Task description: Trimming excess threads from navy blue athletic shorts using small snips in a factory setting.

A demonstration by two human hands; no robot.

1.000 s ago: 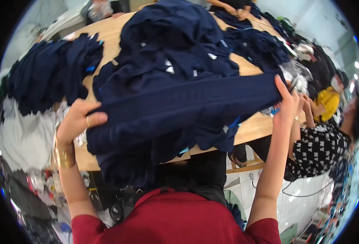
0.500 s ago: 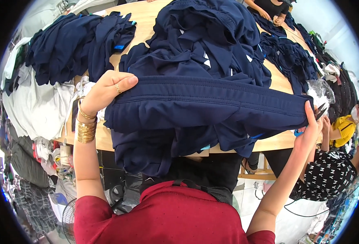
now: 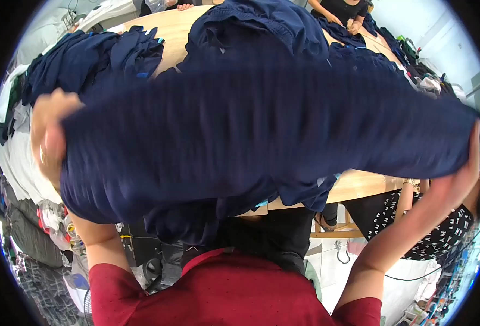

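Note:
A navy garment (image 3: pixel 267 125) is stretched wide between my two hands above the table, blurred by motion. Its cloth shows vertical puckers along the span. My left hand (image 3: pixel 48 136) is closed on its left end, the fingers smeared. At the other end my right hand (image 3: pixel 463 171) grips the edge, thumb pointing up; most of its fingers are hidden by cloth and the wrist. Behind and partly under the garment lies a heap of navy clothes (image 3: pixel 256 22), with a gathered waistband on top.
The light wooden table (image 3: pixel 359 187) carries another navy pile (image 3: pixel 71 60) at the left and more dark clothes (image 3: pixel 359 51) at the right. White cloth (image 3: pixel 20 163) hangs at the left. A co-worker (image 3: pixel 340 13) handles cloth at the far side; another in patterned clothing (image 3: pixel 441 231) sits at the right.
My hands have spread apart, stretching the garment and bringing it nearer the view. The stitched waistband is now a blur. Dark pointed tips seen by my right hand earlier are out of sight.

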